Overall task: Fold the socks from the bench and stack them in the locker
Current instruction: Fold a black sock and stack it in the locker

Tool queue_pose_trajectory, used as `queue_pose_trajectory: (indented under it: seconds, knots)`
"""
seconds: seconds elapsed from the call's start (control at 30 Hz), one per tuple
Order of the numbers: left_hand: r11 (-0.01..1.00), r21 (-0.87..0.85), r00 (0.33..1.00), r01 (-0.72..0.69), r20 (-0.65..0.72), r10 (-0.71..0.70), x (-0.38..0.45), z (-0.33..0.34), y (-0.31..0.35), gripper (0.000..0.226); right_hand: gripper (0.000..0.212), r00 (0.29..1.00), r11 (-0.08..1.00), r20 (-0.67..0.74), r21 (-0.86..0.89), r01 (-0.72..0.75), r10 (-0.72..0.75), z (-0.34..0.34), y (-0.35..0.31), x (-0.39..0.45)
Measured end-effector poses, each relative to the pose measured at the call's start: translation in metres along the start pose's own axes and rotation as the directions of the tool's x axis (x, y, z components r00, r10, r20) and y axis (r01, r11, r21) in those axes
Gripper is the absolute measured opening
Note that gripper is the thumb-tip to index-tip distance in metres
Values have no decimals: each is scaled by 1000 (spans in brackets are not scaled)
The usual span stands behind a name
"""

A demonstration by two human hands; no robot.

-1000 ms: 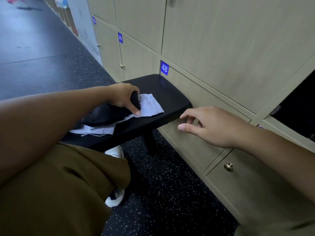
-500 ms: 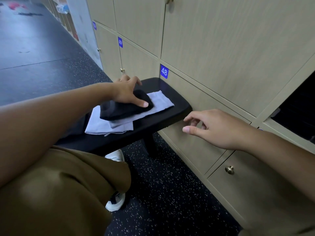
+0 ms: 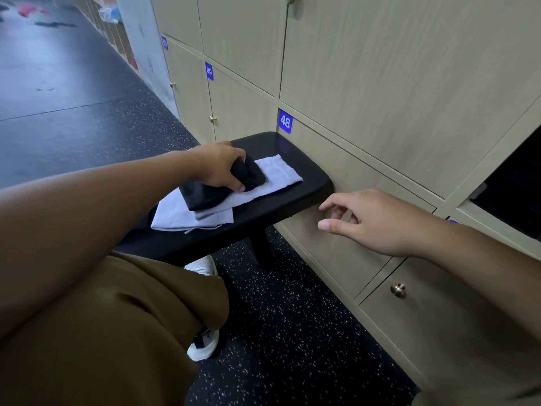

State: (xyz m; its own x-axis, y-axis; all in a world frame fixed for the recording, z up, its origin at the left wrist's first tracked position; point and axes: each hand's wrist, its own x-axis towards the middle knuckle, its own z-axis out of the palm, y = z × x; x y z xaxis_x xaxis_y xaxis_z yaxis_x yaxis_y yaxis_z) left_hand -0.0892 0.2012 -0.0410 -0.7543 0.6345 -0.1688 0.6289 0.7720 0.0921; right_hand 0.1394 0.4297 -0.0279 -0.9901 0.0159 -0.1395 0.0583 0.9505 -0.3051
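Observation:
A black folded sock (image 3: 205, 194) lies on top of pale grey-white socks (image 3: 275, 174) on the black bench (image 3: 304, 197). My left hand (image 3: 219, 168) grips the far end of the black sock, fingers and thumb curled round it. My right hand (image 3: 369, 221) hovers off the bench's right end in front of the locker doors, fingers loosely curled and holding nothing. An open locker (image 3: 515, 189) shows as a dark opening at the right edge.
Beige locker doors with blue number tags 48 (image 3: 285, 121) and 49 (image 3: 209, 71) line the wall behind the bench. A brass knob (image 3: 398, 290) sits on a lower door. My knee in brown trousers (image 3: 111, 326) fills the lower left; speckled dark floor lies below.
My left hand went from pressing flat on the black sock to bunching and gripping its far end. The right hand stayed hovering off the bench's end.

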Motion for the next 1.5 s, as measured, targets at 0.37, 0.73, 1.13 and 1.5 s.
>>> queue_pose_trajectory:
  seconds: [0.37,0.73,1.13,1.5]
  knots:
    - [971,-240,972,1,-228,-57,-6,-25,-20,27,39,1000,998,-12,63,-4,5,-5,3,-5]
    - [203,-965,986,-164,-157,46,-50,-61,68,43,43,893,896,-447,416,155,54,-24,-18,-8]
    - [-340,-916,917,210,64,393,-66,-47,149,59,36,790,821,-601,509,259,124,-31,-17,-27]
    - [-170,-930,840,324,201,504,-62,-42,185,36,20,706,802,-660,553,226,257,-50,11,-83]
